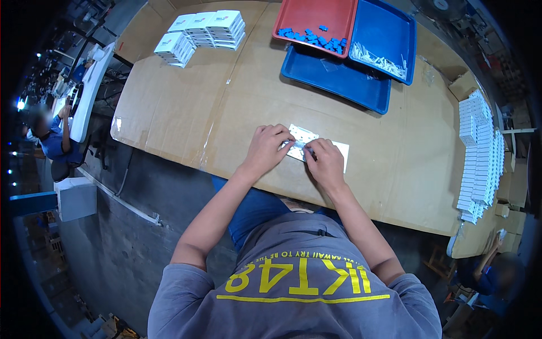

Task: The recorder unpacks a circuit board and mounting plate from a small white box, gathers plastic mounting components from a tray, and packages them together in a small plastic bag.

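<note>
Clearly, your left hand (270,148) and right hand (326,161) meet over a white flat piece (303,134), which lies on the cardboard-covered table (248,107) near the edge in front of you. Its long axis runs roughly left to right, slanting so that its right end sits a little closer to you than its left. The fingers of both your hands are bent, with the tips drawn together at the piece; whether they pinch something small there, you cannot tell from this view.

Beyond your hands, the red tray (319,14) holds small blue parts, gathered along its near side. Beside it on your right, the blue tray (387,28) holds thin white pieces heaped at its near end. Another blue tray (339,85) sits partly beneath them.

Toward your far left, stacked white boxes (206,31) carry small coloured printing on their tops. More white boxes (480,155) form tall stacks at your right. Your grey shirt (299,265) bears large yellow lettering, upside down in this view.
</note>
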The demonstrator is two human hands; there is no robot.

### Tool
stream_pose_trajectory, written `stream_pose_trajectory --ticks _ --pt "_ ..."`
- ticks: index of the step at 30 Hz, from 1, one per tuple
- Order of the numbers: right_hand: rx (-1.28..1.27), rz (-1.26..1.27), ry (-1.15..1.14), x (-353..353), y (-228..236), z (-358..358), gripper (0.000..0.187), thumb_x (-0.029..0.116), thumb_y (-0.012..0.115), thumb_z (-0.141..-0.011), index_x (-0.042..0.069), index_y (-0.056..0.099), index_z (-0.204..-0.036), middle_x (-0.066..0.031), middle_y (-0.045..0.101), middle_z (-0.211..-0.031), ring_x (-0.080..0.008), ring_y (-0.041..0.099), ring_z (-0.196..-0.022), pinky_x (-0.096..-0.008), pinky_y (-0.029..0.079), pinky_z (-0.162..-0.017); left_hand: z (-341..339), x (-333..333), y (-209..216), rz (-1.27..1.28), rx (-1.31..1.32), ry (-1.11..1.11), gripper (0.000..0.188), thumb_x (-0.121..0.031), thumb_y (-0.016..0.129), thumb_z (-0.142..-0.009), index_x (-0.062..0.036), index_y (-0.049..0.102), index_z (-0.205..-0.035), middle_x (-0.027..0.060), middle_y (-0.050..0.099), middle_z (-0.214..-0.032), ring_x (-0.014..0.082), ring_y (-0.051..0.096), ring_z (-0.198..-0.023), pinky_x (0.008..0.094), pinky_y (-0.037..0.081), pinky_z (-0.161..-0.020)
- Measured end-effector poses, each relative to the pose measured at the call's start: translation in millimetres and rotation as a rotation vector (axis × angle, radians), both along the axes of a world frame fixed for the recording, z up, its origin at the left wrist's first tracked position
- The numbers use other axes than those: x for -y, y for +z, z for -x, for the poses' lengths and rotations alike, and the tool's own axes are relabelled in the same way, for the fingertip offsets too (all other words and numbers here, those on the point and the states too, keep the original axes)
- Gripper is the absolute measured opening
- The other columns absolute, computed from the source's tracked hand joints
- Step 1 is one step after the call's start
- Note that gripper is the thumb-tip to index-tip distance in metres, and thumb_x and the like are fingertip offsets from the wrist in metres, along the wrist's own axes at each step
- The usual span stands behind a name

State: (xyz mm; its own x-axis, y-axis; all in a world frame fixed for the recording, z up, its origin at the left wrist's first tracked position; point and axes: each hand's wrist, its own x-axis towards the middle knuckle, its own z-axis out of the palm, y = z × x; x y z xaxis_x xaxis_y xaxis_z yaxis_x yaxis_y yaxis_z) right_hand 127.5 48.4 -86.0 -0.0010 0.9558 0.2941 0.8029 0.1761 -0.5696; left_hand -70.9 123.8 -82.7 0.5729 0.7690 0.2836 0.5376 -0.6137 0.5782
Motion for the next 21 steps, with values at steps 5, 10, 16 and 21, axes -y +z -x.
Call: stream_pose_trajectory --ticks 5,10,16,21 --pt "0.056 -0.009 0.014 4.7 -1.4 -1.7 0.009 0.012 0.077 -0.086 0.006 0.074 -0.091 -0.007 0.07 -0.095 -0.0275 0.066 -0.093 -0.0418 0.05 -0.076 11.5 3.7 -15.9 0.034 0.03 -0.048 0.016 -0.014 0.075 -0.089 -0.0094 0.075 -0.104 0.0036 0.071 -0.105 0.0241 0.064 -0.104 0.041 0.046 -0.095" --pt "0.1 -0.019 0.064 2.3 12.0 -6.9 0.007 0.012 0.075 -0.086 0.006 0.076 -0.089 -0.0068 0.07 -0.097 -0.0271 0.066 -0.094 -0.0424 0.051 -0.077 17.7 9.5 -1.3 -0.088 0.085 -0.135 0.029 -0.019 0.08 -0.087 -0.0089 0.076 -0.115 0.0047 0.073 -0.116 0.0275 0.063 -0.114 0.0421 0.046 -0.103" --pt "0.124 0.152 0.106 -13.5 10.6 -8.1 0.007 0.012 0.074 -0.086 0.006 0.076 -0.089 -0.0073 0.07 -0.098 -0.0274 0.067 -0.097 -0.0434 0.052 -0.078 22.6 6.6 -25.2 -0.145 0.088 -0.124 0.039 -0.023 0.084 -0.084 -0.0076 0.074 -0.119 0.0048 0.072 -0.117 0.028 0.064 -0.112 0.0424 0.048 -0.1" --pt "0.209 0.144 0.143 -11.6 18.8 -17.2 0.007 0.012 0.075 -0.086 0.006 0.075 -0.089 -0.0074 0.069 -0.094 -0.0288 0.066 -0.095 -0.0442 0.053 -0.079 17.5 12.5 -19.4 -0.138 0.069 -0.119 0.037 -0.023 0.085 -0.081 -0.007 0.074 -0.113 0.0048 0.072 -0.113 0.0273 0.065 -0.11 0.0427 0.049 -0.097"
